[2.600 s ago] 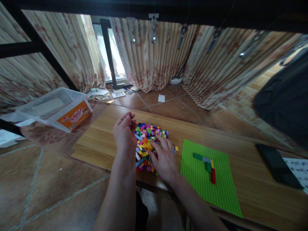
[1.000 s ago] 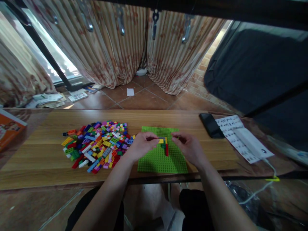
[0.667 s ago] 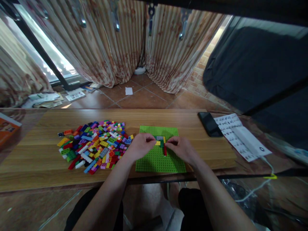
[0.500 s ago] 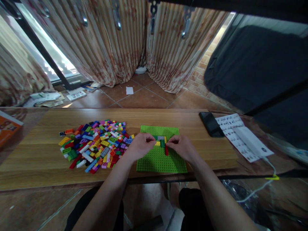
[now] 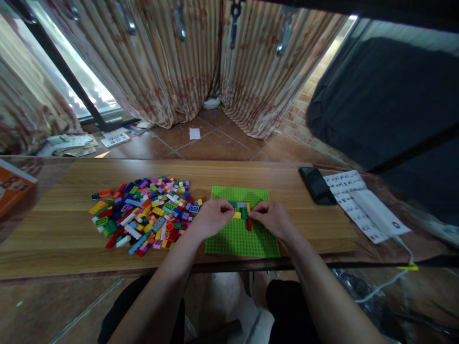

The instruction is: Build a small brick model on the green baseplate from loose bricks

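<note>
On the green baseplate point(image 5: 242, 246) stands a small cluster of bricks. My left hand point(image 5: 216, 217) comes in from the left, thumb and fingers pinched at the left end of a yellow brick point(image 5: 237, 215). Opposite it, my right hand point(image 5: 271, 217) has its fingertips closed at the upper end of a long red brick point(image 5: 249, 224). Between the hands are a dark green brick point(image 5: 244, 213), a grey brick point(image 5: 242, 205) and an upright yellow piece point(image 5: 248, 207). Fingers cover part of the cluster, and whether the red brick is pressed down I cannot tell.
A large heap of mixed bricks point(image 5: 143, 215) lies left of the baseplate on the wooden table point(image 5: 64, 229). To the right are a black phone point(image 5: 317, 185) and a printed sheet point(image 5: 346, 181) under a white device point(image 5: 373, 212) with a cable.
The whole view has shifted slightly from a small head movement. Both hands keep the same pinched pose at the brick cluster.
</note>
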`<state>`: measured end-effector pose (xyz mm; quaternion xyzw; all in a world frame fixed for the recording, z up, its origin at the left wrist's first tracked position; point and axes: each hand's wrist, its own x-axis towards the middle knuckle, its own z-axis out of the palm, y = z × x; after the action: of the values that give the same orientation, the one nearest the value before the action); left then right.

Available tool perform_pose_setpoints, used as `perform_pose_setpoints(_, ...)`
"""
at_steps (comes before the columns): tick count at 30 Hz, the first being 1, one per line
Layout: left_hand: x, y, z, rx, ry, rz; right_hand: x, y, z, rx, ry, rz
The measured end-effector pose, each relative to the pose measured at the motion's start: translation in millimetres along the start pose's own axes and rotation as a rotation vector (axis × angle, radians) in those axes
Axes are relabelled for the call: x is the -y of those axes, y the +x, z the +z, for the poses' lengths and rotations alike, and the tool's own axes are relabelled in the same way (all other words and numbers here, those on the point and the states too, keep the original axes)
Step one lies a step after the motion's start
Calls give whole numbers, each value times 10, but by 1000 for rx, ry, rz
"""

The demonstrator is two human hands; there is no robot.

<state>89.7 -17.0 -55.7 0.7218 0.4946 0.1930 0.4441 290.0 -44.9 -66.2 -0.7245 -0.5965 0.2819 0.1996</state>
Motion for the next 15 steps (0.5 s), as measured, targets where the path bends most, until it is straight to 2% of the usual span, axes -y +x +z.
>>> perform_pose_setpoints(6, -8, -3, 3, 8, 25, 3, -12, 37, 1, 8, -10, 30)
perform_pose_setpoints(15, -5, -30, 63, 45, 37, 1, -41, 71, -1, 23, 4, -26)
